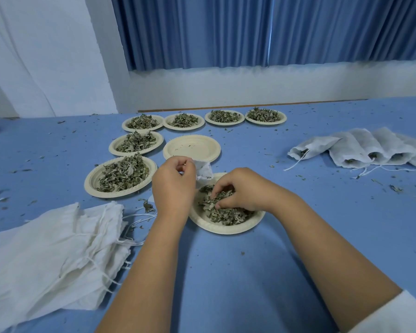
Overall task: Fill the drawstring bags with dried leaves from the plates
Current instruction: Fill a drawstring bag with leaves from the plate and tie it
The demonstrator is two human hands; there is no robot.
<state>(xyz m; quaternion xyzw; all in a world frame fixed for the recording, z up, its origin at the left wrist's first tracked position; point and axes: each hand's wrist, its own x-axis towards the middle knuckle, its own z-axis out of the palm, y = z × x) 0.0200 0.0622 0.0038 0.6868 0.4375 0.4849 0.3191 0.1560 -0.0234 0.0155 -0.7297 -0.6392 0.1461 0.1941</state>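
Fingers, right hand: the right hand (240,191) has its fingers (217,188) curled down into a heap of dried grey-green leaves (226,215), pinching a clump of them (the thumb tip shows on the near side of the clump).
Fingers, left hand: the left hand (173,179) has its fingers (179,165) bent and pinching the edge of a small white cloth drawstring bag (205,170).
Bag: it is held just beside the far rim of the near plate, between that plate and the empty one; the hand hides its mouth.
Near plate: a round cream paper plate (226,230) lies on the counter under the right hand and carries the leaves being gathered.
Empty plate: a second cream paper plate (192,147) lies just beyond the bag, with only a few crumbs in it.
Heaped plates: two leaf-filled plates (91,181) lie in a column to the left, and a row of four leaf-filled plates (224,124) lies along the far side.
Filled bags: a row of overlapping white bags (360,147) lies at the right, with leaves showing at the mouths and strings trailing.
Flat bags: a pile of flat white cloth bags (53,246) lies at the near left.
Counter: the blue counter (226,272) is scattered with leaf crumbs.
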